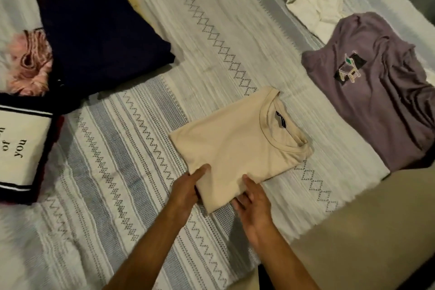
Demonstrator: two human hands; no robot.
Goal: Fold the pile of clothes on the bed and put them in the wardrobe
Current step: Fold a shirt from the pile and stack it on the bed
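Far left, cushion (21,146) with lettering cut by frame edge; pink fluffy item (28,63) above it, folded navy garment (98,40) just beside. Wide band of bare bedspread (146,129) separates these from centre. Folded beige T-shirt (237,148) lies flat mid-bed; left hand (186,188) grips its near-left corner, right hand (254,205) rests open-fingered on near edge. Right: purple printed shirt (376,101) near mattress edge, white garment (320,12) beyond, touching it.

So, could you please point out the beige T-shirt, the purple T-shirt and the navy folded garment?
beige T-shirt (235,146), head view, middle of the folded front.
purple T-shirt (376,106), head view, chest below the print.
navy folded garment (98,37), head view, top face.
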